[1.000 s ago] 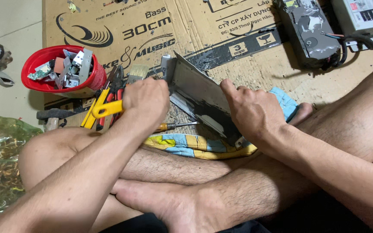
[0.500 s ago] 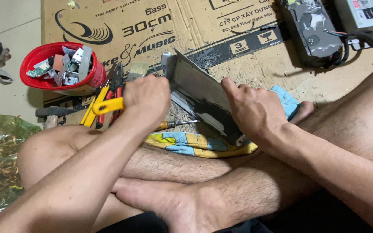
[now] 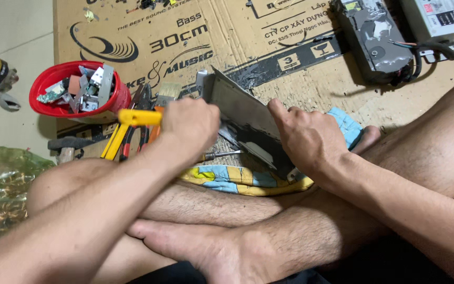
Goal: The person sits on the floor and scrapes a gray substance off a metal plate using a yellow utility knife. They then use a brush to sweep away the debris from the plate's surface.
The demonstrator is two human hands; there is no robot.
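Observation:
My left hand [image 3: 191, 128] is closed around a yellow-handled tool [image 3: 138, 117], whose handle sticks out to the left; its tip is hidden behind the hand, close to a grey metal casing [image 3: 240, 105]. The casing stands tilted on its edge on a colourful cloth [image 3: 237, 178] in front of my crossed legs. My right hand [image 3: 309, 138] grips the casing's right end and steadies it. A small screwdriver [image 3: 223, 155] lies on the cloth under the casing.
A flattened cardboard box [image 3: 300, 79] covers the floor. A red bowl [image 3: 42, 87] of metal scraps stands at left, with pliers [image 3: 132, 138], a brush [image 3: 168, 92] and a hammer [image 3: 68, 146] nearby. Two grey power units [image 3: 375, 38] lie top right. A green plastic bag [image 3: 1, 184] is at far left.
My left hand has shifted slightly right toward the casing, and the yellow handle has risen to lie level. My right hand and the casing have hardly moved.

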